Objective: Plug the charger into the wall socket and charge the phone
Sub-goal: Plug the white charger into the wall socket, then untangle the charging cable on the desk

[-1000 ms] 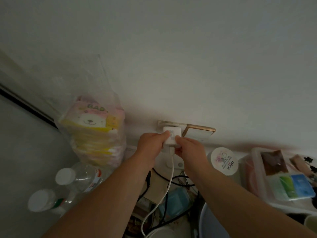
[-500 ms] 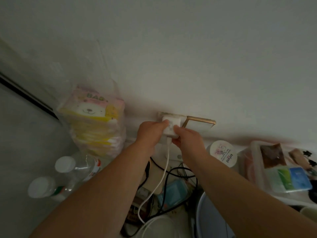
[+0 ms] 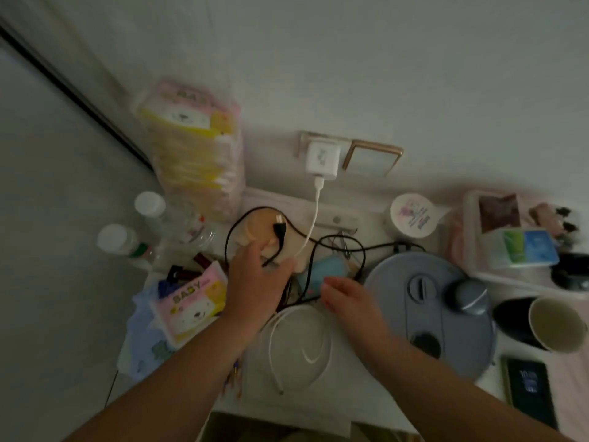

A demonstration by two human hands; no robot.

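Note:
The white charger [image 3: 321,159] sits in the wall socket [image 3: 303,142], with no hand on it. Its white cable [image 3: 314,218] hangs down, passes by my left hand and lies looped on the table [image 3: 287,406], its free end near the front edge. My left hand [image 3: 258,282] hovers low over the tangle of cables, fingers apart, holding nothing that I can make out. Beside it, my right hand [image 3: 347,298] is loosely open and empty. The phone [image 3: 529,390] lies at the lower right with its screen lit, apart from both hands.
Black cables [image 3: 338,250] cross the table's middle. A grey round appliance [image 3: 446,314] stands right of my right hand, a mug [image 3: 554,323] beyond it. Tissue packs [image 3: 191,148], bottles [image 3: 149,205] and a small wipes pack [image 3: 191,304] crowd the left. A tray [image 3: 478,269] is at the right.
Both hands have let go of the charger, which stays in the socket, and dropped to the table. The view has tilted down, so the table and phone now show.

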